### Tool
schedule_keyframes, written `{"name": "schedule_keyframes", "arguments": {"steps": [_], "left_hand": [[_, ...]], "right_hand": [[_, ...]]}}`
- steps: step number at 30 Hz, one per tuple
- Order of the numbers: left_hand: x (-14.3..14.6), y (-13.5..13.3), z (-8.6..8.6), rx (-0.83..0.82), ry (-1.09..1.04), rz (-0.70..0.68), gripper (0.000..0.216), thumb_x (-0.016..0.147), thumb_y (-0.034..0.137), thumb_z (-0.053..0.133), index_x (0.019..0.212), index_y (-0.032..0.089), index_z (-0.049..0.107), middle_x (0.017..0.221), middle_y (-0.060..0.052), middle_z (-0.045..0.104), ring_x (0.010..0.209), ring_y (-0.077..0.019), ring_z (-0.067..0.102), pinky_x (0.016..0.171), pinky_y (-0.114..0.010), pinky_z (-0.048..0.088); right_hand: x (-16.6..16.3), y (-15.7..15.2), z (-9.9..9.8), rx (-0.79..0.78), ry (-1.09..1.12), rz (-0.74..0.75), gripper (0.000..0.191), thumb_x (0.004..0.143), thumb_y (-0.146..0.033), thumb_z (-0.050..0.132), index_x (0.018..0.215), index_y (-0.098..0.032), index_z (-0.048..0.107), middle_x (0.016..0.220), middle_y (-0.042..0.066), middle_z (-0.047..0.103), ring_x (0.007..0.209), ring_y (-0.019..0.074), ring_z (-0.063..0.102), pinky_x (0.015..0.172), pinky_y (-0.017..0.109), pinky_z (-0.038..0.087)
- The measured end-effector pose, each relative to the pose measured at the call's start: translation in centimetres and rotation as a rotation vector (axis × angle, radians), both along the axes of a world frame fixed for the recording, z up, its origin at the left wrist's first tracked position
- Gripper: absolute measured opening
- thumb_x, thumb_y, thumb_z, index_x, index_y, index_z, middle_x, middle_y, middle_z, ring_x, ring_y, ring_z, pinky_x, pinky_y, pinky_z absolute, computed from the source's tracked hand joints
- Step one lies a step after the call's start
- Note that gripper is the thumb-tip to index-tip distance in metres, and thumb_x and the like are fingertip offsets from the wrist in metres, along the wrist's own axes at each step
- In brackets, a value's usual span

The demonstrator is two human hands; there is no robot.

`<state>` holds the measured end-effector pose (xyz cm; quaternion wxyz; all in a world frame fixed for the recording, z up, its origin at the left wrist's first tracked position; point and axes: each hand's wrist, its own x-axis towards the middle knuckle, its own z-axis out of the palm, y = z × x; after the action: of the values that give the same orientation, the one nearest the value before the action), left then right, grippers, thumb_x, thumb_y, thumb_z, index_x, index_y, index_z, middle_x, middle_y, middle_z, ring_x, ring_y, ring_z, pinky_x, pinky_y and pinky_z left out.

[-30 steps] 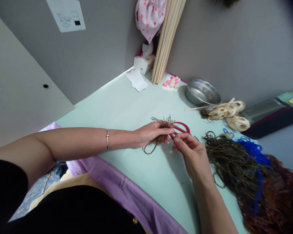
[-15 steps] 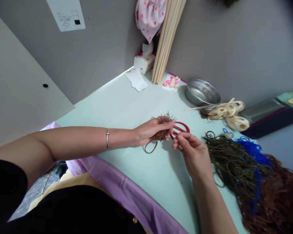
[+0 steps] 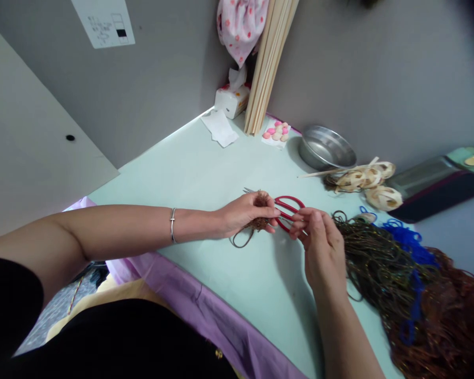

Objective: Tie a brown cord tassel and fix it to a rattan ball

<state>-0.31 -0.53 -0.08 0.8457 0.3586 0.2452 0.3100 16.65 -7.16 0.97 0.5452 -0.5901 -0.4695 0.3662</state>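
Head view: left hand (image 3: 245, 213) pinches a brown bundle (image 3: 262, 199) near red scissors (image 3: 290, 197); right hand (image 3: 324, 242) curls its fingers, hold unclear to me; a slackened pinch could scatter strands.

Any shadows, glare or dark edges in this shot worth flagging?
Head view: soft shadow on the table beside the right hand; head view: pale highlights on the metal bowl; head view: blackened upper right corner.

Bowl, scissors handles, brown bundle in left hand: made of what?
Bowl: metal, probably stainless steel; grey with bright reflections. Scissors handles: likely smooth plastic, evenly red; coated metal possible. Brown bundle: apparently yarn, with frizzy strands; fibre unclear.
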Motion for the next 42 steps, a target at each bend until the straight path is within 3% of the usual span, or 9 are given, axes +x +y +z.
{"name": "schedule_keyframes", "arguments": {"steps": [3,6,10,18,26,32,38,42], "left_hand": [[0.0,-0.2,0.0,0.02,-0.02,-0.023,0.029,0.077,0.025,0.076,0.081,0.015,0.049,0.071,0.001,0.062,0.066,-0.0087,0.064,0.067,-0.024,0.053],[0.0,-0.3,0.0,0.044,-0.025,-0.033,0.025,0.08,0.023,0.073,0.083,0.016,0.05,0.071,0.001,0.063,0.065,-0.0088,0.064,0.065,-0.024,0.053],[0.1,-0.2,0.0,0.062,-0.005,-0.031,0.018,0.082,0.02,0.07,0.089,0.015,0.054,0.071,0.001,0.062,0.065,-0.0087,0.063,0.065,-0.024,0.054],[0.0,-0.3,0.0,0.051,0.08,-0.126,0.014,0.083,0.022,0.068,0.083,0.015,0.057,0.071,-0.001,0.064,0.061,-0.0091,0.063,0.06,-0.022,0.052],[0.2,-0.2,-0.3,0.014,0.008,-0.093,0.014,0.081,0.024,0.069,0.08,0.014,0.059,0.071,0.0,0.059,0.064,-0.0085,0.06,0.067,-0.026,0.055],[0.0,-0.2,-0.3,0.068,0.022,-0.129,0.022,0.08,0.03,0.074,0.083,0.015,0.058,0.077,0.001,0.059,0.063,-0.0059,0.058,0.063,-0.021,0.05],[0.1,-0.1,0.1,0.037,-0.127,-0.084,0.021,0.084,0.031,0.07,0.086,0.017,0.055,0.072,0.002,0.058,0.059,-0.0057,0.054,0.061,-0.02,0.048],[0.0,-0.1,0.4,0.048,-0.133,-0.035,0.019,0.086,0.028,0.068,0.084,0.016,0.053,0.087,0.0,0.063,0.061,-0.0042,0.054,0.061,-0.019,0.047]], "right_hand": [[-0.2,-0.1,0.2,-0.097,-0.097,0.16,0.037,0.094,-0.057,0.05,0.091,-0.022,0.064,0.081,0.002,0.061,0.067,0.0146,0.052,0.064,0.028,0.044],[-0.4,-0.1,0.3,-0.138,-0.165,0.311,0.033,0.093,-0.05,0.057,0.077,-0.021,0.063,0.071,0.001,0.059,0.067,0.015,0.05,0.064,0.028,0.041],[-0.3,-0.1,0.2,-0.114,-0.136,0.238,0.023,0.09,-0.042,0.065,0.081,-0.021,0.066,0.073,0.0,0.059,0.068,0.0151,0.051,0.066,0.028,0.041],[-0.7,-0.2,0.4,-0.113,-0.022,0.187,0.009,0.082,-0.029,0.073,0.084,-0.021,0.068,0.079,0.0,0.063,0.069,0.0136,0.054,0.065,0.026,0.043],[-0.7,-0.1,0.2,-0.152,0.039,0.218,0.009,0.08,-0.027,0.073,0.083,-0.02,0.067,0.077,0.001,0.067,0.069,0.0138,0.057,0.066,0.026,0.044],[-0.5,0.0,0.0,-0.154,0.053,0.204,0.005,0.082,-0.024,0.071,0.082,-0.02,0.068,0.074,-0.001,0.064,0.067,0.0118,0.054,0.066,0.025,0.043],[-1.0,0.1,0.0,-0.162,0.124,0.331,0.004,0.084,-0.02,0.067,0.08,-0.021,0.067,0.081,0.001,0.065,0.071,0.0129,0.054,0.065,0.025,0.044],[-1.3,0.0,0.2,-0.158,0.158,0.328,0.005,0.083,-0.021,0.07,0.079,-0.021,0.066,0.082,0.0,0.064,0.068,0.0117,0.052,0.064,0.024,0.044]]}}
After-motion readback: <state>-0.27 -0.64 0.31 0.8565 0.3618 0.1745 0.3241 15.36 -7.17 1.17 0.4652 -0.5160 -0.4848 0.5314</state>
